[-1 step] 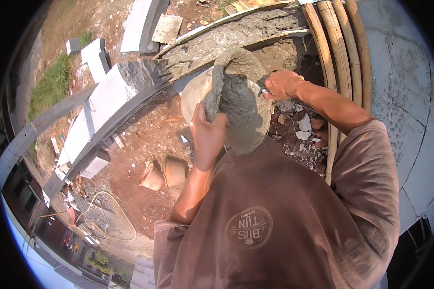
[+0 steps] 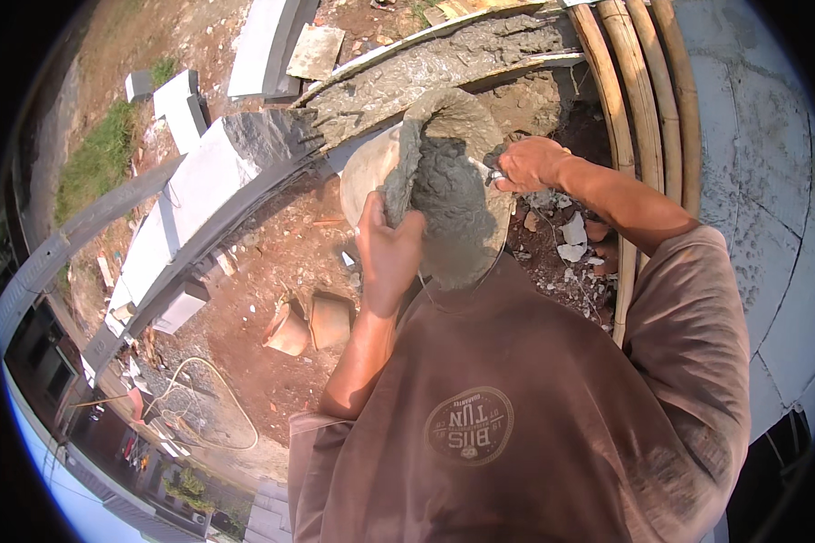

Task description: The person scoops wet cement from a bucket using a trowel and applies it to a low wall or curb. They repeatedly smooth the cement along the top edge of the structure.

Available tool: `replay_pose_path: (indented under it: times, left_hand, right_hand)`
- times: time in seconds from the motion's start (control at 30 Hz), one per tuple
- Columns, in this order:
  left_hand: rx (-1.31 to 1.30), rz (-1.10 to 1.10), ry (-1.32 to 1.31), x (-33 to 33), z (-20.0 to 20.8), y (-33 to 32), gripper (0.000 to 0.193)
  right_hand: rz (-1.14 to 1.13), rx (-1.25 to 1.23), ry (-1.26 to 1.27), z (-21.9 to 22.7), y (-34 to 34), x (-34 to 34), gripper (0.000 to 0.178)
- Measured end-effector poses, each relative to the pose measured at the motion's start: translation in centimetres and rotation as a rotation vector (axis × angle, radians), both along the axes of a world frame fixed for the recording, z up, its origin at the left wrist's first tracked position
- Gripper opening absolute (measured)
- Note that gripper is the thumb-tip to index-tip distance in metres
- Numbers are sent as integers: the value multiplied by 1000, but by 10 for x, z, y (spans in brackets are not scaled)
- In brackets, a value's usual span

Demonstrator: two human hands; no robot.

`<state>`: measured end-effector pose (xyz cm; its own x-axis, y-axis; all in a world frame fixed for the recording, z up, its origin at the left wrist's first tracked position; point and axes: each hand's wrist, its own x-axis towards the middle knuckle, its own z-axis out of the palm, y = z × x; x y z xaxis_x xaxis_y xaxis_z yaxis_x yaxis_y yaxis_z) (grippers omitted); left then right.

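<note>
My left hand grips the near rim of a round pan, which I hold tilted in front of my chest. The pan is heaped with wet grey mortar. My right hand is closed on the handle of a small trowel. Its blade is buried in the mortar at the pan's far right side. Just beyond the pan runs a wall top covered with a rough bed of grey mortar.
Bamboo poles stand upright at my right, against a grey plastered wall. Pale building blocks lie along a ledge at left. Far below are red earth, broken clay pieces and a looped hose.
</note>
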<state>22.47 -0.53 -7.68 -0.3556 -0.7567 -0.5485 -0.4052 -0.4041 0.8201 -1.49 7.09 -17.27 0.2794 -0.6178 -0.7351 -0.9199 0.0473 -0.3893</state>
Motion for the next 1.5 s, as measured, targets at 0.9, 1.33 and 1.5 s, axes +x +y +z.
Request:
replay_pose_path:
  times: [0.9, 1.33, 1.5]
  left_hand:
    - [51, 162, -119, 28, -32, 9, 39]
    - [76, 113, -194, 41, -34, 10, 40]
    - [-12, 101, -124, 41, -42, 9, 36]
  right_hand:
    - [-193, -448, 763, 28, 12, -221, 26]
    - [-135, -288, 909, -2, -21, -195, 23]
    - [-254, -335, 534, 108, 10, -131, 31]
